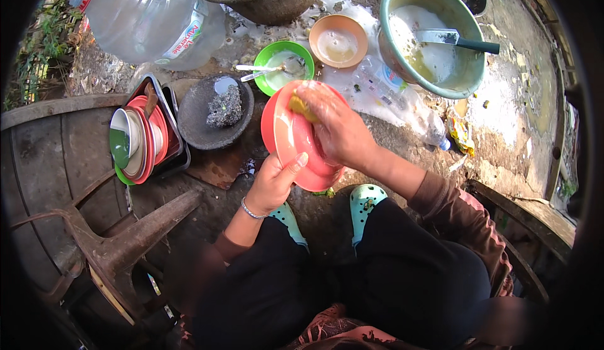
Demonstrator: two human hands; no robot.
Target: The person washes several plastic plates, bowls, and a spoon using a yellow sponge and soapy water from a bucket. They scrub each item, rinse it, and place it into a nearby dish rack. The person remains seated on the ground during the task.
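My left hand point(275, 180) grips the near left rim of a coral-red plastic bowl point(297, 137), its thumb lying over the edge. With my right hand point(337, 125) I press a yellow sponge point(303, 108) against the bowl's surface; soap suds cover the fingers. Just beyond the bowl is a green bowl point(265, 57) with whitish liquid and metal spoons point(262, 72). An orange-tan bowl point(339, 62) of soapy water stands beside it. Farther right, a large green basin point(432, 83) holds suds, and a broad-bladed knife point(439, 36) with a dark handle lies across it.
At the left are a stone mortar point(188, 118) holding a grey scouring pad point(225, 107), stacked dishes point(155, 128), a large plastic water jug point(141, 19) and a plastic chair point(118, 251). A dark tub of water point(264, 5) stands at the far side. Plastic bottles point(432, 130) lie at the right.
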